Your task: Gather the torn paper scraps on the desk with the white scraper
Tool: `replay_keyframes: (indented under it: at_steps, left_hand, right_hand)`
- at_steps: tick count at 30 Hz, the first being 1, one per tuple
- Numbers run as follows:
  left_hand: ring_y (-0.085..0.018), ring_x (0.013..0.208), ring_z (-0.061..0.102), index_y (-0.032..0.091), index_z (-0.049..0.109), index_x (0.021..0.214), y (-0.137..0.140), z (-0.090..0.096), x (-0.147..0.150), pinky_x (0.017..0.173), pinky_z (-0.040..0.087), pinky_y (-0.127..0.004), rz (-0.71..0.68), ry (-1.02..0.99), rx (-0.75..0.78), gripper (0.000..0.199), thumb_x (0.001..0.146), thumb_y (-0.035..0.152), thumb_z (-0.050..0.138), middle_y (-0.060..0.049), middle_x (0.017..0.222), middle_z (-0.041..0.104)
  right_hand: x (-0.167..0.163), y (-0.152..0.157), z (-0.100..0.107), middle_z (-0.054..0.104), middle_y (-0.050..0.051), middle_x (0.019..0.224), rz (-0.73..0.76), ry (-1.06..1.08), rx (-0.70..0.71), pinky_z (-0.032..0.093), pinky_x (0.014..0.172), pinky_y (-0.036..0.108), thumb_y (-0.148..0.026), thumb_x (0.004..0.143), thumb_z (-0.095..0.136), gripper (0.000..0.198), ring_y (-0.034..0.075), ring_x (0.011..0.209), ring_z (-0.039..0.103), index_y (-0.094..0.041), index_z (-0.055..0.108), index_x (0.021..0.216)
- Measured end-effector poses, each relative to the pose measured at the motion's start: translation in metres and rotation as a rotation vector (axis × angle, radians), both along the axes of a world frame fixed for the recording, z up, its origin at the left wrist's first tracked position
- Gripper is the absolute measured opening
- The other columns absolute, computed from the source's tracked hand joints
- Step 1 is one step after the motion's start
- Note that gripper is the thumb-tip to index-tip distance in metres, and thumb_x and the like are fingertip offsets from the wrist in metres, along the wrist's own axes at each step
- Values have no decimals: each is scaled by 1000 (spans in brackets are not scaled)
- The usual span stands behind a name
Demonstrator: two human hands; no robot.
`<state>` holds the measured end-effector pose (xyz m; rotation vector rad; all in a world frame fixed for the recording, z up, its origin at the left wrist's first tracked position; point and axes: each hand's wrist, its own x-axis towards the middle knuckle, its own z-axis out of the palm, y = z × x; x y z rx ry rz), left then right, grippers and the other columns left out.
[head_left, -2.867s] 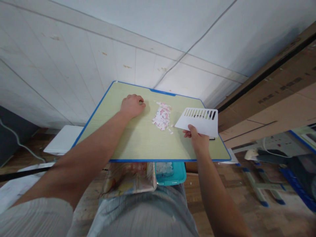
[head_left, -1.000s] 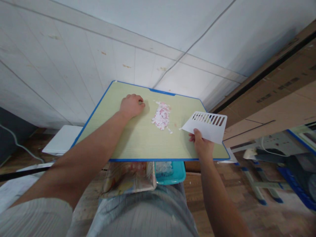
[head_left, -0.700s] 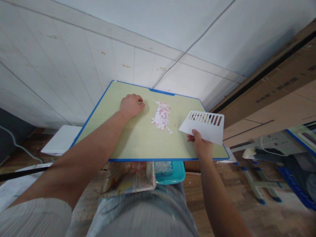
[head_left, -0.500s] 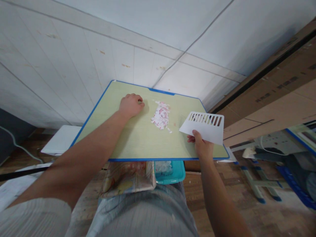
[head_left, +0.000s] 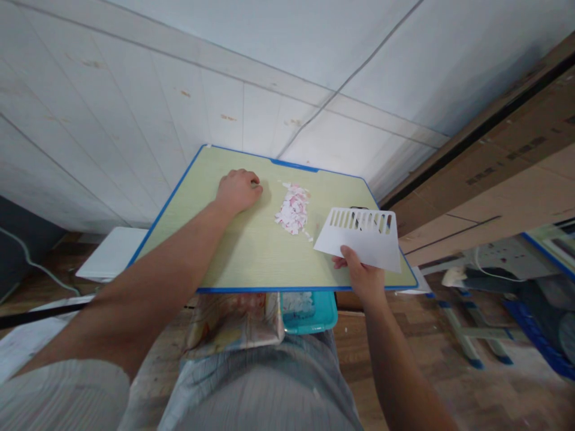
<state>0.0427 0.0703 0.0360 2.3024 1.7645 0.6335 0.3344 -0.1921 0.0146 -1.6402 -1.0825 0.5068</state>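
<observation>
My right hand (head_left: 362, 272) grips a flat white sheet with a row of slots (head_left: 359, 244), thumb on top, and holds it over the right part of the tabletop. Through the slots a dark thing (head_left: 359, 208) partly shows on the table; I cannot make out what it is. On the pale green table (head_left: 251, 263) with blue edging lies a pile of small white and pink paper scraps (head_left: 293, 211), left of the sheet. My left hand (head_left: 238, 190) rests on the table left of the pile, fingers curled; anything inside them is hidden.
Below the front edge, a turquoise bin (head_left: 324, 311) with white bits sits beside a patterned cloth or bag (head_left: 242, 329). Tall cardboard boxes (head_left: 485, 203) stand on the right. A white wall (head_left: 179, 114) with a cable (head_left: 341, 90) rises behind. A white board (head_left: 110, 254) is at left.
My right hand has moved the slotted sheet a little to the left and nearer me, towards the scraps. The left hand and the pile look unmoved.
</observation>
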Motion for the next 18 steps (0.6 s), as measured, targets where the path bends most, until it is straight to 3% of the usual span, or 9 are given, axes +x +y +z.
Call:
replay_keyframes:
  at_steps: [5, 10, 18]
  left_hand:
    - [-41, 147, 70, 23, 90, 134, 1, -2, 1, 127, 56, -56, 4, 1, 2, 44, 104, 39, 62, -18, 148, 83]
    - [-44, 145, 70, 23, 91, 134, 2, -2, 1, 127, 55, -60, 5, -16, 0, 45, 103, 38, 62, -19, 148, 83]
    - [-43, 147, 70, 22, 91, 134, 1, -1, 0, 127, 55, -58, 7, -9, -6, 46, 103, 38, 61, -19, 149, 83]
  right_hand:
    - [-9, -2, 3, 81, 4, 71, 41, 74, 22, 68, 80, 43, -58, 96, 85, 38, 25, 65, 77, -27, 76, 76]
    - [5, 28, 11, 81, 6, 70, -105, 143, 122, 60, 62, 38, -70, 86, 89, 47, 23, 55, 71, -25, 74, 85]
    - [13, 65, 6, 80, 6, 67, -42, 12, 77, 60, 66, 36, -61, 91, 78, 39, 21, 56, 68, -26, 73, 74]
